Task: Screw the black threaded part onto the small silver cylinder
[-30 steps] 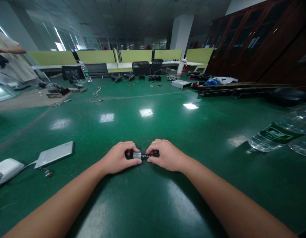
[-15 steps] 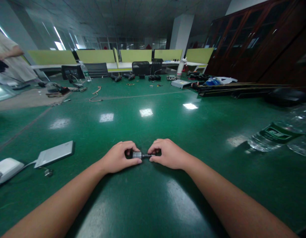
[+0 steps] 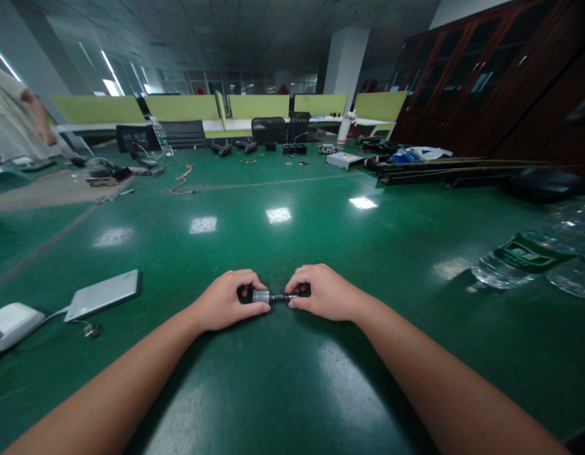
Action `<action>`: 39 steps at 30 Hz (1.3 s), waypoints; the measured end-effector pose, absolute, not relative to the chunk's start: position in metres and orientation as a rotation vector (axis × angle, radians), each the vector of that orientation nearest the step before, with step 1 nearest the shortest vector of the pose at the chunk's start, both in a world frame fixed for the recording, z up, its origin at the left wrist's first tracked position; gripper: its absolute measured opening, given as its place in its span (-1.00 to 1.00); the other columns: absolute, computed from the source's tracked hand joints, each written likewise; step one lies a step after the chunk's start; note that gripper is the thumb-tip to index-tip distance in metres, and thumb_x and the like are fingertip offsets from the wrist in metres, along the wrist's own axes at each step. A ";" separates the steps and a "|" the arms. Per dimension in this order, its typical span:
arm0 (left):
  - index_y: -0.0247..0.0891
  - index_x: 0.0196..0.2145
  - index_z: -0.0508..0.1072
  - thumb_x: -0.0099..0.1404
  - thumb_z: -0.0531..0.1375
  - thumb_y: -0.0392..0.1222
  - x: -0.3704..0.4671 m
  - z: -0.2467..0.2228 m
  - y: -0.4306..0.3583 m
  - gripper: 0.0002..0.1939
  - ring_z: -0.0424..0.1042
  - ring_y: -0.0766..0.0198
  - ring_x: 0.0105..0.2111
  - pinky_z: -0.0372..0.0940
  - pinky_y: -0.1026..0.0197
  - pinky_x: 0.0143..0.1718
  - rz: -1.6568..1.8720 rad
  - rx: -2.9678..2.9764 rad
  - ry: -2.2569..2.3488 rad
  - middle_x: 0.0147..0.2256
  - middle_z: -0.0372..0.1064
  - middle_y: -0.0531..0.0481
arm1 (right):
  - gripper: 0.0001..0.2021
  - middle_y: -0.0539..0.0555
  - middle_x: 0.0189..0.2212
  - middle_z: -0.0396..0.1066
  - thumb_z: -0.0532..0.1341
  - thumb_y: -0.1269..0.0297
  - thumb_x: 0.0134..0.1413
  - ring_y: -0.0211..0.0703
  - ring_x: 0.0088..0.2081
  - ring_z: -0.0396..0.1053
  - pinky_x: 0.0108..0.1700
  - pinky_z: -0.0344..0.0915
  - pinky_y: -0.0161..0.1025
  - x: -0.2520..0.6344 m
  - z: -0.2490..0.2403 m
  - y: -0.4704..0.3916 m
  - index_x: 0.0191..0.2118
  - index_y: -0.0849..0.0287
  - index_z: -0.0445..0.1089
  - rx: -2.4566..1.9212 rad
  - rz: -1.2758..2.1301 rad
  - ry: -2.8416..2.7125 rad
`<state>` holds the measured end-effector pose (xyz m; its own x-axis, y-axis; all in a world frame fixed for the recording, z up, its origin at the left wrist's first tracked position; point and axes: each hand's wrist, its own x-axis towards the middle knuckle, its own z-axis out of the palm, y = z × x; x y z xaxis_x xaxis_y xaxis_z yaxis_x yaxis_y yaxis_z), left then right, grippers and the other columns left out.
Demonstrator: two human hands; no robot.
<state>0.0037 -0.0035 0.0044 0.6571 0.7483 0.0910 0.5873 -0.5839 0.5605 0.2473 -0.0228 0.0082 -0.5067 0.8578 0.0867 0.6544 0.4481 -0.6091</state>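
Note:
Near the middle of the green table (image 3: 283, 246), my left hand (image 3: 229, 300) pinches a silver cylinder, which looks like a small motor (image 3: 261, 296), between thumb and fingers. A thin dark shaft (image 3: 279, 298) runs from the cylinder's right end, lying roughly level. At that shaft's far end, my right hand (image 3: 328, 294) is closed with thumb and forefinger on its tip. A short gap with bare shaft showing separates the two hands. The cylinder's left end is partly hidden inside my left hand.
A grey flat box (image 3: 103, 294) with a cable and a white device (image 3: 12, 325) lie at left. Clear bottles (image 3: 522, 256) lie at right. Power drills (image 3: 246, 146), a cord (image 3: 181, 180) and dark strips (image 3: 425, 169) are farther back. A person (image 3: 22, 120) stands far left.
My right hand has shifted very slightly right along the shaft. My left hand and the cylinder are nearly still. The person at far left has lowered an arm.

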 end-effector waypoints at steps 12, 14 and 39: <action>-0.22 -0.26 0.52 0.19 0.31 0.02 0.003 0.006 -0.004 -0.73 0.34 0.28 -0.39 0.17 0.27 -0.34 0.429 2.381 1.040 -0.36 0.43 0.03 | -0.86 0.03 -0.37 0.48 0.37 0.38 -0.06 -0.26 -0.36 0.38 -0.30 0.22 -0.31 0.252 0.008 -0.021 -0.29 0.16 0.57 -1.295 0.727 -2.322; -0.22 -0.26 0.52 0.19 0.31 0.02 0.003 0.006 -0.004 -0.73 0.35 0.28 -0.38 0.17 0.27 -0.34 0.432 2.381 1.036 -0.35 0.43 0.03 | -0.87 0.03 -0.37 0.48 0.36 0.37 -0.05 -0.25 -0.35 0.38 -0.31 0.21 -0.31 0.253 0.008 -0.021 -0.29 0.15 0.57 -1.302 0.714 -2.334; -0.22 -0.26 0.52 0.18 0.31 0.02 0.004 0.006 -0.004 -0.73 0.34 0.29 -0.40 0.17 0.28 -0.36 0.453 2.381 1.034 -0.37 0.43 0.03 | -0.88 0.04 -0.38 0.50 0.36 0.34 -0.05 -0.24 -0.37 0.38 -0.32 0.23 -0.29 0.257 0.011 -0.021 -0.30 0.15 0.58 -1.326 0.726 -2.328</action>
<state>0.0038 -0.0041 0.0060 0.6559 0.7480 0.1012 0.5813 -0.5861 0.5645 0.2572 -0.0214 0.0105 -0.4926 0.8683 0.0583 0.6810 0.4264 -0.5954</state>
